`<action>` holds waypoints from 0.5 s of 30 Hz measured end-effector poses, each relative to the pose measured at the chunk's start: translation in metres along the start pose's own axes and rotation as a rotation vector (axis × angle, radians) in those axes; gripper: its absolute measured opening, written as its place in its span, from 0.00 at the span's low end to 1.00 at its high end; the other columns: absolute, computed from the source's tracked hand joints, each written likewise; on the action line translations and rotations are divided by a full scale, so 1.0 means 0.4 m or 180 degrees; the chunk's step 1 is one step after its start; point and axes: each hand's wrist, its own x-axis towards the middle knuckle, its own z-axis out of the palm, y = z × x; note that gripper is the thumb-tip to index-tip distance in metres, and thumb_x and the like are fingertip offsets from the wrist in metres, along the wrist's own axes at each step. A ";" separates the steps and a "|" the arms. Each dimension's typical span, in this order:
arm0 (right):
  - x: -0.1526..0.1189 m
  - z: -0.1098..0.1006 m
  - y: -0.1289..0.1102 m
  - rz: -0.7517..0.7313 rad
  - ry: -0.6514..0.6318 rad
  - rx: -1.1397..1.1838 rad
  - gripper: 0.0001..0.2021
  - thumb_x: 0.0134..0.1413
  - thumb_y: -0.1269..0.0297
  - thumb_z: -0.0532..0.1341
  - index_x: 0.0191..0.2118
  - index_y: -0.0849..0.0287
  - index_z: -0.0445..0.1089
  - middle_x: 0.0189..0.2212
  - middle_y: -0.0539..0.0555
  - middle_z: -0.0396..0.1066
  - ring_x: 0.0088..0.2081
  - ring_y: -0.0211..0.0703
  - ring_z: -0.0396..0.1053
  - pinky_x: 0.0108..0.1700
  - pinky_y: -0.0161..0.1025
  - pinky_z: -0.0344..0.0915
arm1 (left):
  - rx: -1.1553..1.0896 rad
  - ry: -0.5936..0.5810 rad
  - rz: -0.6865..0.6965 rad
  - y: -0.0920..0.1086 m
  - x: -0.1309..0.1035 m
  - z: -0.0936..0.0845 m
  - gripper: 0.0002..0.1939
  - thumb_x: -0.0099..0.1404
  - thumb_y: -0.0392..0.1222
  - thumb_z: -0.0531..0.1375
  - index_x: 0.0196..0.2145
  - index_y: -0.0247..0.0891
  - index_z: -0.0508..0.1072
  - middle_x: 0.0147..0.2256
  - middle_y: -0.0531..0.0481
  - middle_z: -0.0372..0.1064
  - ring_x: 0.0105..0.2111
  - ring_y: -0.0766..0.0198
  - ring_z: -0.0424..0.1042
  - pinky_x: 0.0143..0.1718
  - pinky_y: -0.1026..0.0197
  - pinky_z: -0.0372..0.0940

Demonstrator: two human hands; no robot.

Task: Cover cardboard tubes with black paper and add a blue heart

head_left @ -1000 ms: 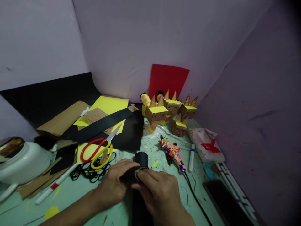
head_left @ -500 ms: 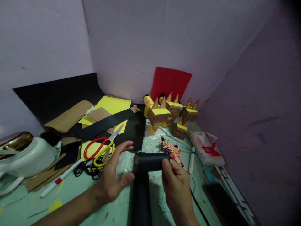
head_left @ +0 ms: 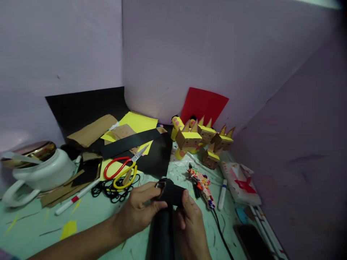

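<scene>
A short black piece point(head_left: 173, 193) with a brown open end sits across the top of a long black tube point(head_left: 162, 234). My left hand point(head_left: 142, 206) pinches its brown end between thumb and fingers. The thumb and fingers of my right hand point(head_left: 191, 220) grip its other end. Just right of my hands lies a colourful patterned glue gun point(head_left: 203, 186) with a black cord. Scissors point(head_left: 124, 168) with red and yellow handles rest to the left, beside a tangle of black cord point(head_left: 112, 191).
Several cardboard figures with yellow tops point(head_left: 191, 139) stand at the back by a red sheet point(head_left: 206, 104). A white teapot point(head_left: 48, 171) is at left, a white packet point(head_left: 241, 182), a marker point(head_left: 222, 195) and a phone point(head_left: 253, 240) at right. Paper sheets point(head_left: 142, 122) lie behind.
My left hand has moved from hovering open to pinching the brown end of the black piece. The piece has tilted, its right end lower. The view has shifted, uncovering more of the glue gun.
</scene>
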 end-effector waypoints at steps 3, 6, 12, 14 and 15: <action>0.004 -0.003 0.004 0.0018 -0.0388 -0.0093 0.25 0.38 0.40 0.66 0.24 0.60 0.64 0.06 0.39 0.52 0.11 0.26 0.42 0.17 0.28 0.37 | 0.0191 0.0286 0.0188 0.004 0.005 -0.003 0.15 0.66 0.45 0.56 0.24 0.37 0.70 0.21 0.51 0.64 0.22 0.65 0.64 0.23 0.64 0.59; 0.006 -0.009 0.014 -0.0006 -0.0789 -0.0284 0.24 0.38 0.43 0.68 0.26 0.62 0.68 0.06 0.43 0.58 0.10 0.27 0.48 0.18 0.28 0.41 | 0.0351 0.0562 0.0394 0.008 0.005 -0.004 0.18 0.67 0.47 0.55 0.21 0.38 0.64 0.19 0.54 0.60 0.19 0.67 0.60 0.21 0.65 0.55; 0.000 -0.012 0.018 -0.0161 -0.0674 -0.0059 0.23 0.38 0.44 0.69 0.24 0.61 0.68 0.03 0.41 0.53 0.09 0.27 0.45 0.17 0.28 0.41 | 0.0268 0.0341 0.0680 0.022 0.002 -0.007 0.12 0.68 0.44 0.52 0.27 0.39 0.65 0.23 0.50 0.65 0.23 0.65 0.65 0.23 0.65 0.60; 0.005 -0.012 0.003 -0.0064 -0.0815 0.0211 0.22 0.37 0.44 0.69 0.23 0.60 0.69 0.04 0.41 0.53 0.10 0.26 0.43 0.18 0.28 0.41 | -0.0071 0.0174 0.0672 0.024 -0.005 -0.010 0.09 0.68 0.45 0.53 0.42 0.40 0.67 0.38 0.42 0.71 0.29 0.63 0.70 0.29 0.62 0.66; 0.008 -0.012 -0.005 -0.0037 -0.0853 0.0338 0.22 0.36 0.44 0.70 0.24 0.60 0.69 0.06 0.41 0.53 0.11 0.26 0.42 0.18 0.28 0.41 | -0.0283 0.0163 0.0615 0.023 -0.009 -0.011 0.15 0.67 0.47 0.54 0.50 0.41 0.63 0.46 0.38 0.68 0.31 0.62 0.71 0.31 0.60 0.68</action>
